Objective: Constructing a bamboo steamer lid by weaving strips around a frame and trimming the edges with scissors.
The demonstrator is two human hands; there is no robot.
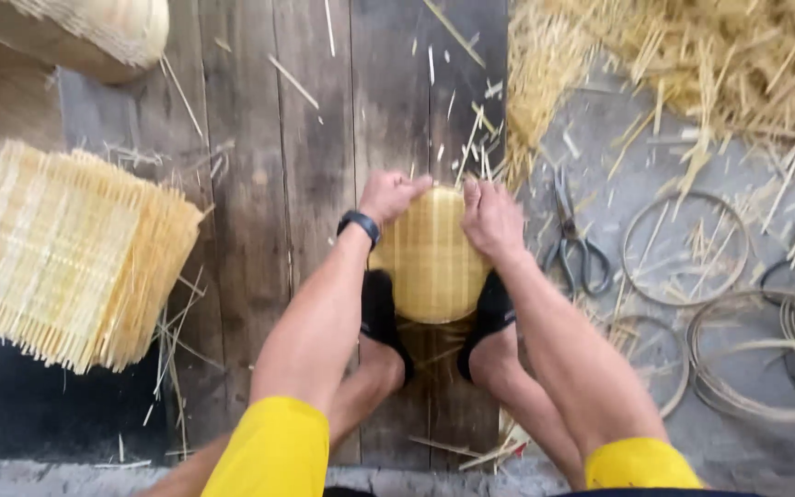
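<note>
Gripping: round woven mat (430, 267) pinched at its far rim by both hands
Left hand (390, 195): fingers curled over the rim at 11 o'clock, pinching the weave; black wristband (360, 225) on the wrist
Right hand (491, 219): fingers closed on the rim at 1 o'clock, thumb on top
Mat place: centre of view, on dark wooden floor planks (269, 202), near edge pinned between two feet in black socks (382, 313)
Mat axis: nearly round, slightly longer from 12 to 6 o'clock; strips run the same way
At 9 o'clock: stack of square woven mats (66, 253) with loose strip ends, well apart
At 3 o'clock: scissors (577, 244) just beside the right forearm, then thin hoops (685, 247) on grey ground
At 1 o'clock: heap of straw offcuts (692, 64)
In the way: nothing between hands and mat
</note>
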